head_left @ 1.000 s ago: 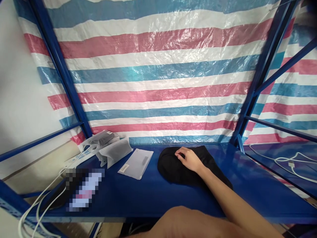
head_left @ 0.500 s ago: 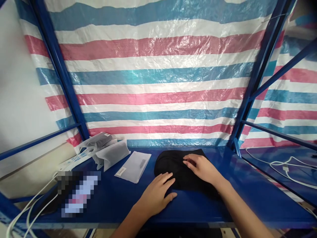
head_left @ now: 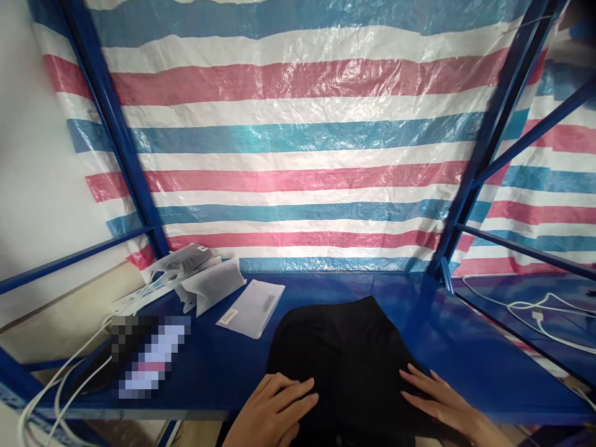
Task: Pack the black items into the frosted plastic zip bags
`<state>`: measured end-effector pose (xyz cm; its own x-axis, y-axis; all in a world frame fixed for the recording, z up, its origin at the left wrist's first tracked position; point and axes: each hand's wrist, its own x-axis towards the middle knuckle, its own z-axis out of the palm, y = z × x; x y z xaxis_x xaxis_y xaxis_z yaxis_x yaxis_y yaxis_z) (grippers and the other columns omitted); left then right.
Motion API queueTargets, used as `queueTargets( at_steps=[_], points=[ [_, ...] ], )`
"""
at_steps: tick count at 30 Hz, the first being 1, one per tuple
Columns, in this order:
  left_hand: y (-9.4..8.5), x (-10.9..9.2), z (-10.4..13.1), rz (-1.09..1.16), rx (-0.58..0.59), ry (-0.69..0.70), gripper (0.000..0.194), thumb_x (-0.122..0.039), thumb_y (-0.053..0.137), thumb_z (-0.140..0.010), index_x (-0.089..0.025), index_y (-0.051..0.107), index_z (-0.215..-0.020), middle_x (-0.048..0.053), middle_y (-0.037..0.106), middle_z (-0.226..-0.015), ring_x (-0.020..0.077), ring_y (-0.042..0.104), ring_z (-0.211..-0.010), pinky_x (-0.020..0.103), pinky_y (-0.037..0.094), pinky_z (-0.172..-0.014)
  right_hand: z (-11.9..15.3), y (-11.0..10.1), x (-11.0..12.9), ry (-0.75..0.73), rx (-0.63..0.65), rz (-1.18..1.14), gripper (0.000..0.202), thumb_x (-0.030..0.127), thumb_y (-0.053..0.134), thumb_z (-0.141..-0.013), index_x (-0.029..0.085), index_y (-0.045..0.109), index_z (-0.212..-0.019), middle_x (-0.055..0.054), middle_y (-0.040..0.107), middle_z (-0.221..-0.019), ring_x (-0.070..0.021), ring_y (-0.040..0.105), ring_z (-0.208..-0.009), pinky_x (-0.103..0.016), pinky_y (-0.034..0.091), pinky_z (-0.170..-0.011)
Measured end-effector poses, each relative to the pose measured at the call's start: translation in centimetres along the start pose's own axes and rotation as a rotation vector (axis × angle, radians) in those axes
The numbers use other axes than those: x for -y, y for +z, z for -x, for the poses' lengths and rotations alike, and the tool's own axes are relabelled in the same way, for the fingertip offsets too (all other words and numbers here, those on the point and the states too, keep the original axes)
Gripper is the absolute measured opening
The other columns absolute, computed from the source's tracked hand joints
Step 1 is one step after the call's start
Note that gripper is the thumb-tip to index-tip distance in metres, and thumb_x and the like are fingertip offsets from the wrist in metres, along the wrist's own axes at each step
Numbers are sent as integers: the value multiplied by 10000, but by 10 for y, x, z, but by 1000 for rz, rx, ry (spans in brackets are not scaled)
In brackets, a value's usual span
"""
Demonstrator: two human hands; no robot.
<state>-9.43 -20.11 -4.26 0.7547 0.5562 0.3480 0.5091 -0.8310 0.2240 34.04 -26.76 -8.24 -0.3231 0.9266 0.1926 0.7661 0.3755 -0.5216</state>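
A black piece of folded cloth [head_left: 344, 354], rounded at its far left and pointed at the back, lies across the front of the blue tabletop. Its near end hangs over toward me, and its exact kind is not clear. My left hand [head_left: 277, 406] rests on its front left side, fingers slightly bent and pointing right over the fabric. On the right edge lies my right hand [head_left: 440, 400], fingers stretched out and spread. Neither hand has anything visibly pinched in it.
Left of the cloth lies a flat translucent pouch [head_left: 251, 308], with several more pouches [head_left: 212, 285] heaped behind it. A blurred-out device [head_left: 151, 360] and white cables [head_left: 60, 385] are at the left. Blue metal posts [head_left: 484, 143] frame a striped plastic sheet [head_left: 298, 136].
The black cloth has come nearer to me and spread out larger. Both hands have moved back toward the front edge, the right one also outward to the cloth's right side.
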Motion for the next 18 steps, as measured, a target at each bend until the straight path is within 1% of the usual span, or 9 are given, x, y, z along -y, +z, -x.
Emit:
queueTargets(
  at_steps=[3,6,8,10,11,13,15,16,18],
  points=[
    [-7,-5,-4,49,-27,-44,702,13,591,-915,-340,586,-1521,16,764,-1369,226,714,-1098,366,630,-971,3,-4,-5,28,-42,5,475,298,693,-951,431,736,-1406,-6,624,-1564,-404,500,-1519,-635,450,-1240],
    [-21,-4,-12,145,-103,-188,435,-171,654,-1006,-343,667,-1405,20,803,-1205,225,744,-1053,341,629,-950,-3,-21,-3,169,-176,-56,345,496,700,-972,354,823,-1261,-48,775,-1373,-404,653,-1385,-496,621,-1082],
    [-35,1,-26,218,-162,-325,311,-344,634,-1064,-343,681,-1371,32,795,-1242,242,753,-1119,348,620,-984,-17,-37,0,233,-246,-123,363,577,686,-974,302,834,-1158,-63,833,-1207,-367,771,-1170,-386,667,-942],
    [-49,12,-49,273,-180,-434,329,-450,568,-1096,-332,660,-1389,45,782,-1295,265,745,-1195,360,611,-1000,-43,-52,2,226,-247,-183,391,605,646,-995,256,809,-1057,-59,837,-1041,-306,789,-959,-318,654,-830],
    [-54,20,-63,277,-171,-456,341,-470,536,-1105,-326,653,-1391,48,782,-1298,277,741,-1215,369,608,-999,-60,-57,1,201,-248,-204,411,612,620,-1005,239,791,-1010,-60,826,-991,-289,772,-921,-305,640,-802],
    [-59,38,-93,206,-130,-444,343,-457,504,-1111,-316,652,-1386,54,775,-1317,303,725,-1244,405,592,-1017,-97,-60,-8,159,-258,-201,443,620,571,-1019,221,763,-1007,-72,808,-968,-285,740,-905,-330,626,-794],
    [-54,58,-119,77,-66,-444,362,-393,515,-1102,-302,628,-1434,72,776,-1308,327,725,-1225,445,579,-1017,-132,-53,-21,194,-293,-72,449,615,544,-1014,221,755,-976,-87,782,-888,-302,717,-829,-396,617,-777],
    [-49,66,-129,12,-34,-458,397,-349,534,-1090,-286,601,-1476,88,780,-1289,336,726,-1213,459,577,-1013,-146,-47,-27,212,-321,6,423,589,550,-1004,221,760,-1007,-101,781,-903,-321,717,-843,-436,614,-809],
    [-37,76,-143,-112,-16,-458,460,-265,576,-1059,-244,573,-1519,120,766,-1307,350,698,-1251,489,553,-1049,-166,-35,-35,208,-435,159,414,523,571,-983,216,748,-1197,-146,777,-1081,-373,709,-989,-520,590,-925]
  ],
)
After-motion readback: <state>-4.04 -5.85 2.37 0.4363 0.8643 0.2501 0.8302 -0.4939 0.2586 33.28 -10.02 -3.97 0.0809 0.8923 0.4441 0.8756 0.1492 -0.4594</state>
